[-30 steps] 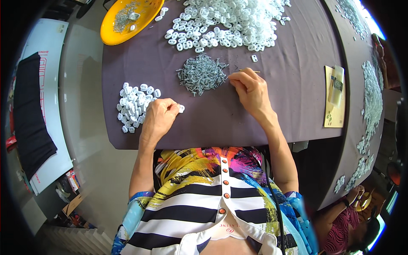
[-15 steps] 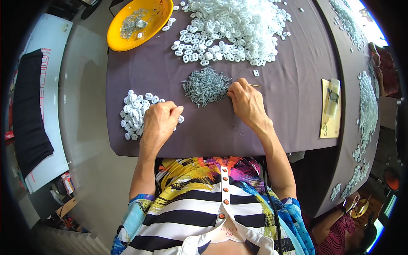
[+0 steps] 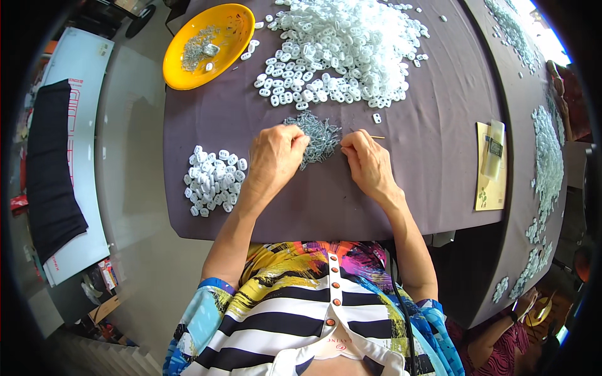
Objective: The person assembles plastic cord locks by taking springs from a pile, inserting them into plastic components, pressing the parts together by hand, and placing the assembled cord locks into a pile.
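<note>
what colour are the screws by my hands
The screws are silvery grey, best seen in head view.

Illumination: bright, strongest at upper right, where a glare patch clips to white. The pile of white pieces is overexposed toward its right side. Deep shadow lies beneath the worktop. Fisheye distortion curves straight edges; corners vignette to black.

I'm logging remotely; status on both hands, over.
Left hand at grey metal pile's left side; right hand at its right edge; grips hidden. Small white-piece heap left of left hand. Thin stick beside right hand.
</note>
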Demonstrator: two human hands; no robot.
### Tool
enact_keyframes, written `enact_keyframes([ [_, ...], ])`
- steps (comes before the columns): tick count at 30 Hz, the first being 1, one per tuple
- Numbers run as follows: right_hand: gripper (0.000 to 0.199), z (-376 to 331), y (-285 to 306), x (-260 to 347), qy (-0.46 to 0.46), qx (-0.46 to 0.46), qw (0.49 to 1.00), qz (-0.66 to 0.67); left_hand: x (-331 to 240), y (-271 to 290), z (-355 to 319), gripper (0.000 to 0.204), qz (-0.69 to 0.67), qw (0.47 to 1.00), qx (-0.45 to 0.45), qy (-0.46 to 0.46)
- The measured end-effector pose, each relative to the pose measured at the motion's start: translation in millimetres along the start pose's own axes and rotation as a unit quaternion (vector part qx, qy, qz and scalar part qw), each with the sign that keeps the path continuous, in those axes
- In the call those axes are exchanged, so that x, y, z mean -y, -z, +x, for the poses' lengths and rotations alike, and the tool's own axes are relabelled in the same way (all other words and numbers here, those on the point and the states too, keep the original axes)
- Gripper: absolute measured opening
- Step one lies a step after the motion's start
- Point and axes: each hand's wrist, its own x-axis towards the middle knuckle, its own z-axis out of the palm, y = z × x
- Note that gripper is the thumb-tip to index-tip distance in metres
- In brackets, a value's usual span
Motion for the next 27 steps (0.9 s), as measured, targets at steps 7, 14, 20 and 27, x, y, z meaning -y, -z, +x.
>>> enact_keyframes([
  [7,0.012,-5.5,2.5,-8.5,-0.013,-0.081,0.989,0.121,-16.0,-20.8,38.0,0.011,0.002,0.994,-0.016,-0.105],
  [14,0.013,-19.4,12.9,-6.5,-0.014,-0.179,0.976,0.123,-45.8,-72.4,67.7,0.009,-0.049,0.977,0.008,-0.209],
  [20,0.011,-28.0,14.4,-17.2,-0.087,-0.185,0.963,0.176,-52.6,-100.3,70.5,0.011,-0.022,0.978,-0.015,-0.208],
  [27,0.011,-29.2,14.0,-20.8,-0.099,-0.192,0.951,0.223,-50.4,-103.6,76.5,0.010,0.038,0.965,0.031,-0.258],
])
